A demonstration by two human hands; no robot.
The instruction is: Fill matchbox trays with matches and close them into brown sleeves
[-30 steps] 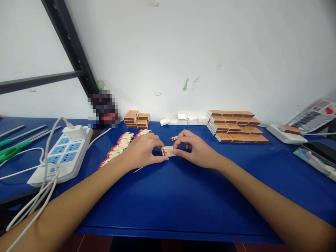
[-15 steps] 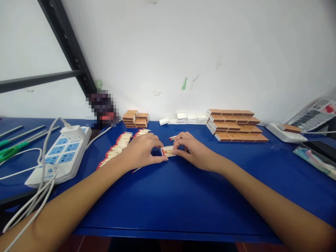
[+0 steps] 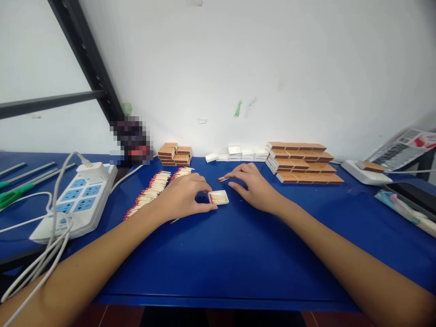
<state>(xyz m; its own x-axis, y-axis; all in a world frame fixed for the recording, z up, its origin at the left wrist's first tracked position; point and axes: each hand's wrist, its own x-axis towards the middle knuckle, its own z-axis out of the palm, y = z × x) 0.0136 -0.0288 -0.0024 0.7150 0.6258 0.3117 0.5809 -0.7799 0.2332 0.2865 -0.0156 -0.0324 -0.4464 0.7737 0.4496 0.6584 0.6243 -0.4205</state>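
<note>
A small white matchbox tray [image 3: 223, 201] with red-tipped matches in it lies on the blue table. My left hand [image 3: 185, 193] grips its left end between thumb and fingers. My right hand [image 3: 250, 184] is beyond the tray to the right, thumb and forefinger apart. Its forefinger reaches to a few loose matches [image 3: 222, 179]; whether it touches them I cannot tell. Rows of red-headed matches [image 3: 150, 193] lie left of my left hand and are partly hidden by it. One stray match [image 3: 174, 221] shows beneath that hand.
Brown matchboxes stand in a small stack [image 3: 174, 155] and a larger stepped stack [image 3: 303, 163] by the wall. Between them are white trays [image 3: 235, 153]. A power strip [image 3: 81, 200] with cables and green-handled tools [image 3: 17, 193] are left; a white device [image 3: 363, 173] is right.
My right hand has left the tray, moved away and to the right, and its fingers have opened beside the loose matches. My left hand stays on the tray.
</note>
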